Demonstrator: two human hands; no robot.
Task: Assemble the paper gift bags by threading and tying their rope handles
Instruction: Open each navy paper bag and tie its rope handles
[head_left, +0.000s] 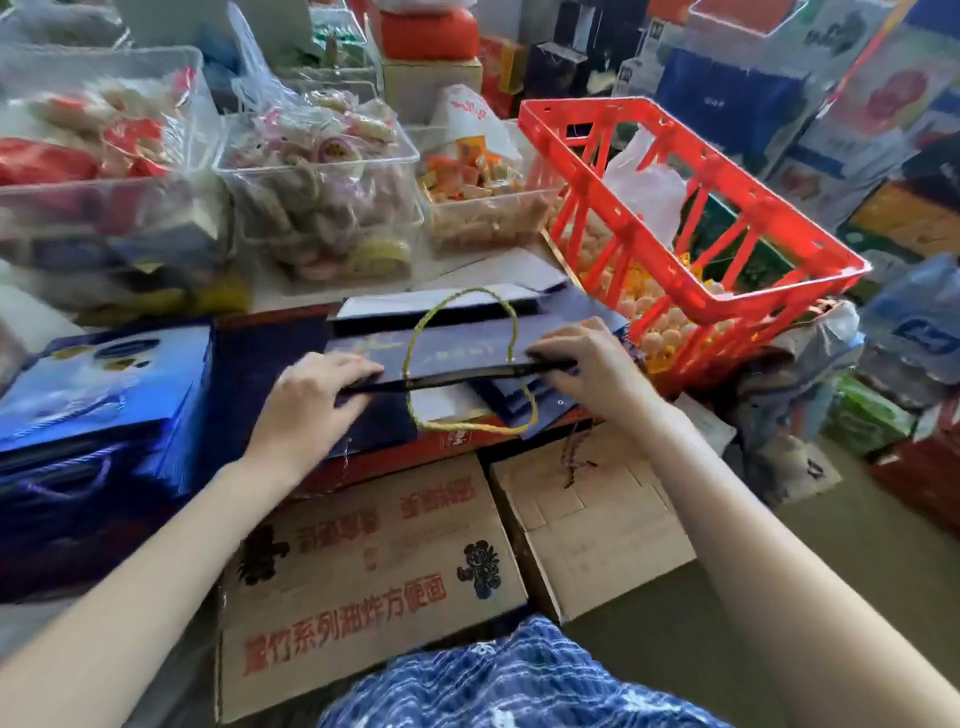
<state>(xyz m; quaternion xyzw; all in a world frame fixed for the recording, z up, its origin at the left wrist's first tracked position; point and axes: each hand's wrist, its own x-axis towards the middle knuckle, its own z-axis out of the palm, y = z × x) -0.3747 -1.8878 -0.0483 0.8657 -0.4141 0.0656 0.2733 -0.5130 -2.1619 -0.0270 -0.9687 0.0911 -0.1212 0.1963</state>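
While both hands grip the near top edge of a flat navy paper gift bag (457, 348), the left hand (311, 395) curls its fingers over the left end and the right hand (582, 358) pinches the right end of that dark rim. Lying on a stack of more folded navy bags (524, 400) atop cardboard boxes (374, 561), the bag carries two yellow rope handles, one handle (467, 306) looping away over its face and the other handle (498, 423) hanging toward the person. A red plastic crate (691, 208) tilts just beside it on the right, clear tubs of snacks (322, 192) stand behind, and glossy blue bags (104, 395) lie to the left.
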